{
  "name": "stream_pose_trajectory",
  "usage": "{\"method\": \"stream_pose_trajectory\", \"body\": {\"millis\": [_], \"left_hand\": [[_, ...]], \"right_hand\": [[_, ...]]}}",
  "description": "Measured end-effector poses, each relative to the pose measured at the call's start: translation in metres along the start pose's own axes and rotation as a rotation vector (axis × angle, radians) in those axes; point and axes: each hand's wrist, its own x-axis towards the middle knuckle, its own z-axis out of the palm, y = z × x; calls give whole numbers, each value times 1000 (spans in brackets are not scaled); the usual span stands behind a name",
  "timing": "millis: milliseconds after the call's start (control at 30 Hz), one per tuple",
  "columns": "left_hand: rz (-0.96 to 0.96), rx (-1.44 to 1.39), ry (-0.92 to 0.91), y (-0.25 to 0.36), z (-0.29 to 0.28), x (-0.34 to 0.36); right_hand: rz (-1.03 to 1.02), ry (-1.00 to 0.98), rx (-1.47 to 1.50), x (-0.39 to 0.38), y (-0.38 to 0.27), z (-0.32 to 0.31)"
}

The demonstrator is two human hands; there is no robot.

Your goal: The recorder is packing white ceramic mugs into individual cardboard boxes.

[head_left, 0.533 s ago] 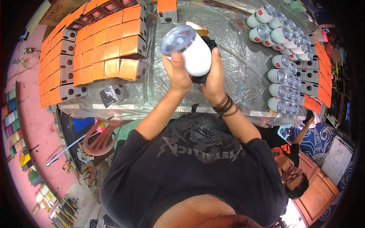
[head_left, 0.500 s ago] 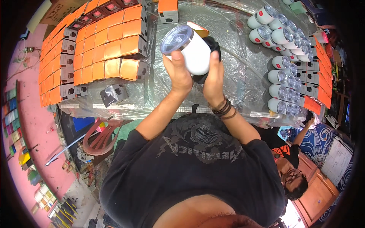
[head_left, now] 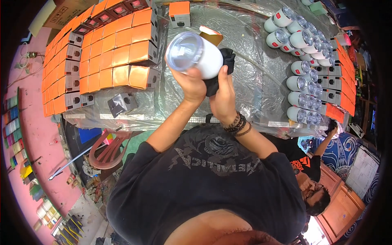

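Observation:
A white tumbler (head_left: pixel 211 61) with a clear lid (head_left: pixel 184 51) is tilted above the table, its lid toward the upper left. My left hand (head_left: pixel 190 86) is wrapped round its near side, thumb just below the lid. At the tumbler's base, my right hand (head_left: pixel 223 96) is closed on a bunched black cloth (head_left: pixel 228 60), which presses against the white body. My right fingers are partly hidden behind cloth and cup. Just beyond the tumbler lies an orange box with its flap up (head_left: pixel 212 35), partly covered by the cup.
Rows of orange-topped boxes (head_left: pixel 118 53) fill the table's left. Several white tumblers (head_left: pixel 300 83) stand at the right beside more orange boxes (head_left: pixel 345 77). A grey box (head_left: pixel 121 104) lies near the front edge, an orange one (head_left: pixel 179 14) at the back. Another person (head_left: pixel 310 171) is at the right.
The tumbler has turned and tipped, so its lid shows more fully and sits further left. My right hand and the cloth have shifted lower, toward me.

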Motion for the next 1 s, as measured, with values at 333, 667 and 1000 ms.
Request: {"method": "stream_pose_trajectory", "body": {"millis": [333,667,1000], "left_hand": [[115,150,-136,-3,-20,-3],[-547,37,-106,-17,-81,-33],[-200,882,-941,6,-59,-101]], "right_hand": [[238,79,162,15,-27,-70],[-102,230,-663,58,-36,-196],[255,-543,-710,-36,-2,-175]]}}
